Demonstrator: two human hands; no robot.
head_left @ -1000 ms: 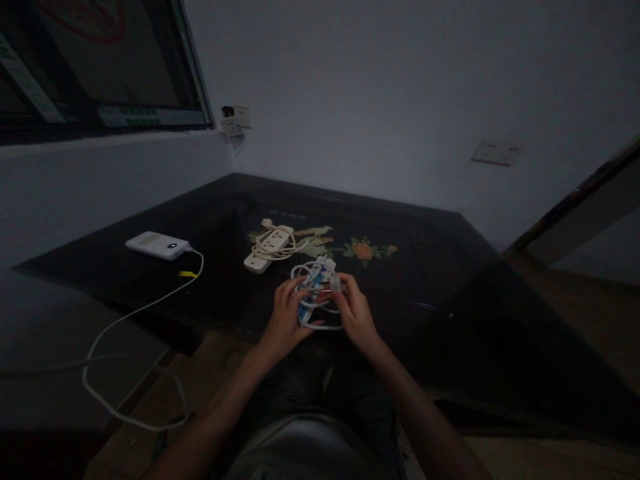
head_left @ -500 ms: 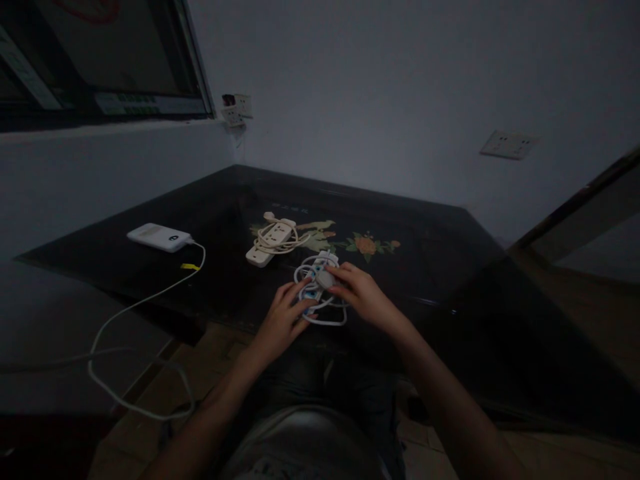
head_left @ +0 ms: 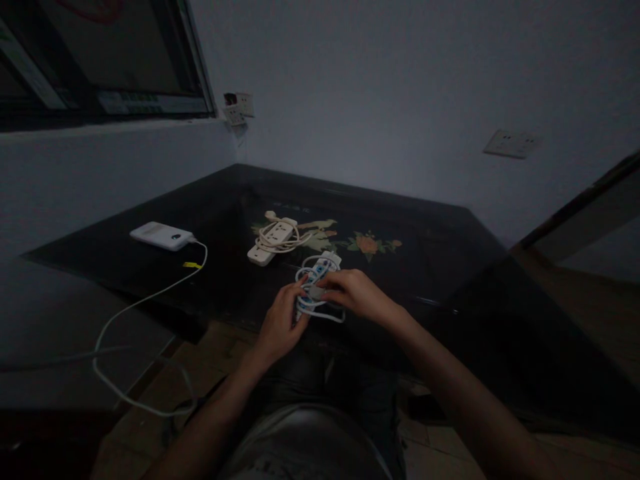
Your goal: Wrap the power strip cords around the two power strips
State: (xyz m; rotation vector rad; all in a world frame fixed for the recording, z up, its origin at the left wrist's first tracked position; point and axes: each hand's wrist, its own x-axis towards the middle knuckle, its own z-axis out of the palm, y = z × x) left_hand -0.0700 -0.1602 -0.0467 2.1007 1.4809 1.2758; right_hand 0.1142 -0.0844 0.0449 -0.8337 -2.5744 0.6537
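Note:
A white power strip (head_left: 331, 258) with blue sockets lies near the table's front edge, its white cord (head_left: 327, 316) looped loosely around it. My left hand (head_left: 284, 317) grips the strip's near end, thumb on one side and fingers on the other. Between the thumb and fingers of my right hand (head_left: 353, 291) is the cord's pale plug (head_left: 316, 292), held over the middle of the strip. Fingers and cord loops hide part of the sockets. Just beyond, to the left, rests a second, cream power strip (head_left: 260, 256) wrapped in its own cord.
On the left of the dark glossy table (head_left: 425, 253) lies a white power bank (head_left: 163, 235); its cable (head_left: 145, 293), with a yellow tag (head_left: 192, 265), hangs over the edge. Wall sockets (head_left: 511, 144) are at the right, others (head_left: 239, 110) by the window.
My right hand has brought the plug nearer to me and slightly left, down along the strip. My left hand has closed in around the strip's near end.

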